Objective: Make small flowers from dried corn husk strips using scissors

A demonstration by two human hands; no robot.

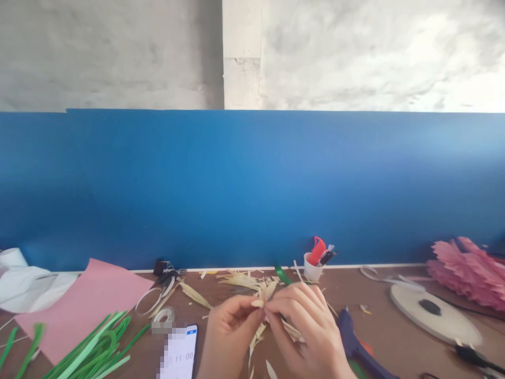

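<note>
In the lower middle of the head view, my left hand (232, 329) and my right hand (310, 323) meet fingertip to fingertip. Between them they pinch a small pale flower made of dried husk petals (268, 289), its petals fanning upward. Fingers hide its base. Dried husk strips (240, 280) lie on the brown table behind my hands, and more scraps show beneath them. To the right of my right hand is a dark blue tool that looks like a glue gun (349, 334), partly cut off by the frame.
A phone (185, 347), a tape roll (163, 318), green fuzzy stems (98, 347), pink paper (87, 305) and scissors (168, 279) lie left. At right are a white cup (313, 267) with pens, a pale spool (410, 305), a plug (469, 353) and pink ruffled paper (469, 273). A blue partition (252, 184) stands behind.
</note>
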